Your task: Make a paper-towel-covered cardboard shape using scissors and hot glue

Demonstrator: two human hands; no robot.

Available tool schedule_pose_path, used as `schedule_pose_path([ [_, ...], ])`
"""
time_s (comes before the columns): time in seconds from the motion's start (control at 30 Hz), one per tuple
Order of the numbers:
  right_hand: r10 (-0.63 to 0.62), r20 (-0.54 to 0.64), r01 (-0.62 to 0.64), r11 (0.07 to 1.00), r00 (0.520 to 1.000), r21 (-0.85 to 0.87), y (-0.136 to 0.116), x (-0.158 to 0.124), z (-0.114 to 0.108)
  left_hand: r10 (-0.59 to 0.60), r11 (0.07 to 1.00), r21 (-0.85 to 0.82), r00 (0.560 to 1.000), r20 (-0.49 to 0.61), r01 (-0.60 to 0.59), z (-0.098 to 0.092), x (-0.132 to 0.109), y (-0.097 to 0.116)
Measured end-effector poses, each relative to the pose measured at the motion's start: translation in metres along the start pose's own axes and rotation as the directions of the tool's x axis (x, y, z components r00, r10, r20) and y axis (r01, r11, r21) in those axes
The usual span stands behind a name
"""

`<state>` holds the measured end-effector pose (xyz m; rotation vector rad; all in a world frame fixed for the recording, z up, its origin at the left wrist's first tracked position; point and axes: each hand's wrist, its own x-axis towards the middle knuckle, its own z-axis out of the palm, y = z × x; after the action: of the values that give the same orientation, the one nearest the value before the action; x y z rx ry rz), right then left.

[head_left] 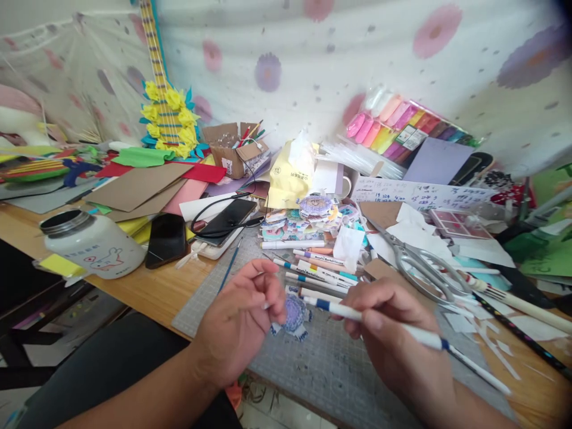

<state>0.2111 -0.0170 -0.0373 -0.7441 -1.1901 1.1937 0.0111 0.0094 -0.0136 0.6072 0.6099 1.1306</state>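
Observation:
My right hand is closed around a white marker pen with dark blue bands, its blue-banded end pointing left. My left hand is raised opposite it, fingers curled and thumb bent in; a tiny white spot shows among the fingers, too small to name. Behind and between the hands, a round purple-and-blue patterned piece with projecting edges rests on the grey cutting mat, partly covered by the left fingers. Beyond it lie several white acrylic markers in a row.
Past the markers stands a stack of colourful patterned pieces. Large scissors and paper scraps lie right. On the left are a white jar, a black phone and brown cardboard. A thin blue brush lies on the mat.

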Motion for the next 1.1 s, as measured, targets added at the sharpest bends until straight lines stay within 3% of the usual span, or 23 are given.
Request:
schedule_pose_path([
  [0.07, 0.053, -0.075, -0.040, 0.985, 0.996, 0.169, 0.002, 0.008, 0.000, -0.057, 0.994, -0.091, 0.998, -0.023, 0.055, -0.003, -0.001, 0.006],
  [0.13, 0.136, -0.072, -0.114, 0.960, 0.988, 0.254, 0.002, 0.013, 0.002, -0.104, 0.981, -0.164, 0.994, -0.013, 0.101, -0.003, -0.002, 0.010],
  [0.27, 0.265, 0.025, -0.260, 0.915, 0.964, 0.310, 0.001, 0.012, 0.008, -0.145, 0.964, -0.221, 0.989, 0.032, 0.149, 0.001, -0.006, 0.014],
  [0.4, 0.302, 0.062, -0.306, 0.901, 0.951, 0.307, 0.000, 0.006, 0.013, -0.159, 0.951, -0.259, 0.985, 0.065, 0.170, 0.004, -0.009, 0.015],
  [0.8, 0.306, 0.150, -0.336, 0.907, 0.940, 0.253, 0.007, 0.000, 0.020, -0.211, 0.931, -0.283, 0.973, 0.090, 0.229, 0.008, -0.012, 0.010],
  [0.97, 0.219, 0.119, -0.232, 0.966, 0.968, 0.111, 0.007, -0.003, 0.028, -0.186, 0.929, -0.309, 0.979, 0.082, 0.203, 0.007, -0.013, 0.002],
  [1.1, 0.180, 0.159, -0.193, 0.978, 0.971, 0.074, 0.007, -0.004, 0.026, -0.164, 0.945, -0.269, 0.981, 0.102, 0.186, 0.008, -0.013, 0.001],
])
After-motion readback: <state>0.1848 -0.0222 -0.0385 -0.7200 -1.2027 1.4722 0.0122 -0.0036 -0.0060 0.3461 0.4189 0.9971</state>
